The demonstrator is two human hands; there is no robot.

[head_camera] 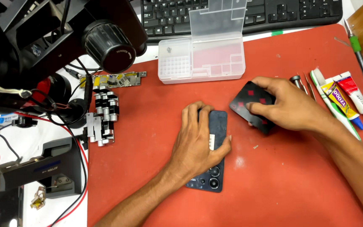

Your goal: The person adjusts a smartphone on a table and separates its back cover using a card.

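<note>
A dark blue phone lies back-up on the red mat, its camera lenses toward me. My left hand presses flat on it, fingers spread over its upper half. To the right, my right hand grips a black card-like piece with red squares, tilted just off the phone's upper right corner.
A clear plastic parts box with its lid up stands at the back. Glue tubes, tweezers and a toothbrush lie at the right. A microscope, metal clamps and cables crowd the left. A keyboard runs along the back.
</note>
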